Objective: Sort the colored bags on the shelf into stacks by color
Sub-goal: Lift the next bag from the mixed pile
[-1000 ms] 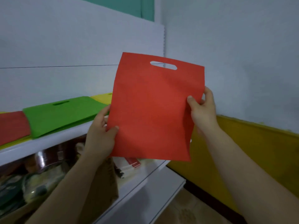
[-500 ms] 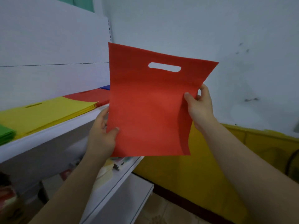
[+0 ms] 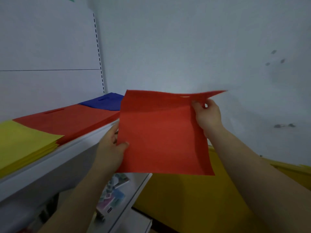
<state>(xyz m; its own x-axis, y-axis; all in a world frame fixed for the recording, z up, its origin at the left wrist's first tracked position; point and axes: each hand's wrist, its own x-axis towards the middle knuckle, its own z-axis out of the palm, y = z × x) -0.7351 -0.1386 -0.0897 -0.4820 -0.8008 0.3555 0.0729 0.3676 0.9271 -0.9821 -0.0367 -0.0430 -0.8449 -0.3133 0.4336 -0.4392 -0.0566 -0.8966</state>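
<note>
I hold a flat red bag (image 3: 159,137) in the air just right of the white shelf (image 3: 50,158). My left hand (image 3: 111,148) pinches its lower left edge, thumb on the front. My right hand (image 3: 207,115) grips its upper right edge near the handle slot, and the top of the bag tips away from me. On the shelf lie a yellow stack (image 3: 23,142) at the left, a red stack (image 3: 67,121) in the middle and a blue stack (image 3: 104,101) at the far end.
A grey wall (image 3: 185,47) rises behind the bag, with a yellow lower band (image 3: 185,199) on the right. A lower shelf (image 3: 134,195) under the bag carries printed packets (image 3: 112,195). The shelf's white back panel (image 3: 47,47) stands at the left.
The view has swung right: the green stack left the frame and the blue stack came in. The red bag has dropped lower and tipped flatter, still in both hands, near the red stack.
</note>
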